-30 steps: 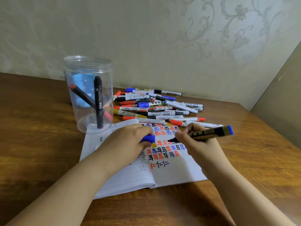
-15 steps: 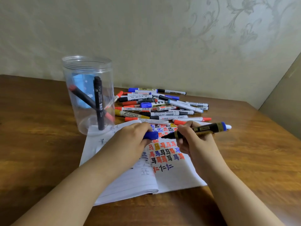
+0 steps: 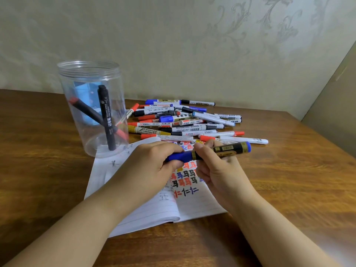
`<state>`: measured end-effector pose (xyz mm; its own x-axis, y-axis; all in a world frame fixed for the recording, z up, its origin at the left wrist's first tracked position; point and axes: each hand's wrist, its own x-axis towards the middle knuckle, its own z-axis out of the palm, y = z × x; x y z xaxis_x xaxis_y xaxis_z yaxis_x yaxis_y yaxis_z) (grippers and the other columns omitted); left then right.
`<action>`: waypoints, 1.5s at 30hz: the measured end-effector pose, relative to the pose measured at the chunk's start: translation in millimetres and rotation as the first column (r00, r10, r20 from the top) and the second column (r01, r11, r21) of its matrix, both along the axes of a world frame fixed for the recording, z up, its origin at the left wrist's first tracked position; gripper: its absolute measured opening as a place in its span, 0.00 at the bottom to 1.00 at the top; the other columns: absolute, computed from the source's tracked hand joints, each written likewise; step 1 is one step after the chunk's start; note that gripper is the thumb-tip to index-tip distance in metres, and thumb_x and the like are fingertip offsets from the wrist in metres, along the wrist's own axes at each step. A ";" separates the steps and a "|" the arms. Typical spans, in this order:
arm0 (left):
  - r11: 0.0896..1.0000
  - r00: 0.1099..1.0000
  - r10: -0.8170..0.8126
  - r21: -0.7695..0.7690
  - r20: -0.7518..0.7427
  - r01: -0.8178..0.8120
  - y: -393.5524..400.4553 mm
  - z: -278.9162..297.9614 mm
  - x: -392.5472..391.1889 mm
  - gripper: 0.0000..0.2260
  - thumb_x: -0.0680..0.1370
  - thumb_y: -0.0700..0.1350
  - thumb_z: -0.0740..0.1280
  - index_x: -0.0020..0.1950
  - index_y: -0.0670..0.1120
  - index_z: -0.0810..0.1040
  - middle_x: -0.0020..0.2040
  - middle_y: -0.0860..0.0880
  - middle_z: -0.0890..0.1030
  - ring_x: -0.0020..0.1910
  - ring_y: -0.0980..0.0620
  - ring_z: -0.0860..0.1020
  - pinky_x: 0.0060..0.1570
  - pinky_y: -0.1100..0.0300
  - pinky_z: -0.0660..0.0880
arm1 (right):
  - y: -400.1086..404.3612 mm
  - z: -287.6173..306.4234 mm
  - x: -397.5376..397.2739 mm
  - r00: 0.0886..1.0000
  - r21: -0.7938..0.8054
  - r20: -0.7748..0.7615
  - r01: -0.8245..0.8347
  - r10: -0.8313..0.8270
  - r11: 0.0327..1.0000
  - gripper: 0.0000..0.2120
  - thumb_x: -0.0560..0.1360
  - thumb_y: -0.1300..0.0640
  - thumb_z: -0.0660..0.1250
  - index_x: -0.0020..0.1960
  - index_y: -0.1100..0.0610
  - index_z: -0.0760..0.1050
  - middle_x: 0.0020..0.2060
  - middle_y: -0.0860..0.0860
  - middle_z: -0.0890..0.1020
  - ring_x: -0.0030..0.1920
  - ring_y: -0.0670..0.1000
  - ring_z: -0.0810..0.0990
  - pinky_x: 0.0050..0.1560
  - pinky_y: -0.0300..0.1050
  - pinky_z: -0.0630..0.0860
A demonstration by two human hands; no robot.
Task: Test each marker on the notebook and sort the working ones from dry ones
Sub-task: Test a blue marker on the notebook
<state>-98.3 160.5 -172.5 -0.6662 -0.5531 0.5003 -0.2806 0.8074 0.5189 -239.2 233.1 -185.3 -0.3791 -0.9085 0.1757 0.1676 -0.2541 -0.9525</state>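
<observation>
Right now both hands hold one marker above the open white lined notebook (image 3: 194, 205). The black and gold marker with a blue end (image 3: 229, 148) lies almost flat. Its long side runs left to right, and the blue end points right and a little up. The right hand (image 3: 215, 166) has its grip closed tight around the marker's body, fingers and thumb curled over it. The left hand (image 3: 154, 166) pinches the blue cap (image 3: 180, 156) at the marker's left end, and the cap touches the gold ring of the body. Small gold labels sit on the marker, but the words are too small to read.

Under the grip, the notebook page shows rows of little marks in red, blue, black and yellow. Just past the grip, farther away, lies a heap of markers (image 3: 185, 122) on the brown wooden desk (image 3: 289, 180). Some read "WHITEBOARD MARKER", and a yellow one reads "PERMANENT MARKER". Left of the grip stands a clear plastic jar (image 3: 92, 108), its bottom resting on the notebook's corner. Inside it lean a black marker and a black marker with red ends.
</observation>
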 end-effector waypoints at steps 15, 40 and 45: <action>0.991 0.990 0.134 -0.022 0.038 -0.133 -12.3 -5.5 3.7 0.06 0.75 0.46 0.66 0.52 0.50 0.75 0.45 0.58 0.75 0.46 0.55 0.74 0.44 0.62 0.70 | -1.5 7.9 -4.3 0.983 0.074 0.044 0.176 -0.179 0.982 0.11 0.71 0.48 0.65 0.44 0.57 0.73 0.25 0.48 0.71 0.27 0.44 0.67 0.32 0.38 0.65; 0.885 0.871 0.451 -0.219 0.195 -0.410 -32.0 29.7 134.4 0.13 0.78 0.52 0.61 0.62 0.55 0.69 0.48 0.58 0.72 0.41 0.59 0.69 0.39 0.70 0.68 | -152.4 127.4 90.8 0.026 -0.044 -0.998 0.224 -0.051 0.974 0.14 0.78 0.52 0.54 0.49 0.57 0.75 0.52 0.53 0.72 0.57 0.54 0.66 0.56 0.44 0.62; 0.894 0.868 0.442 -0.192 0.226 -0.405 -35.1 25.9 134.0 0.12 0.78 0.52 0.62 0.61 0.55 0.69 0.44 0.60 0.67 0.40 0.60 0.70 0.35 0.72 0.66 | -161.8 124.2 94.6 0.041 0.120 -0.993 0.281 0.114 0.952 0.16 0.78 0.57 0.50 0.41 0.57 0.75 0.48 0.59 0.75 0.61 0.57 0.65 0.57 0.48 0.60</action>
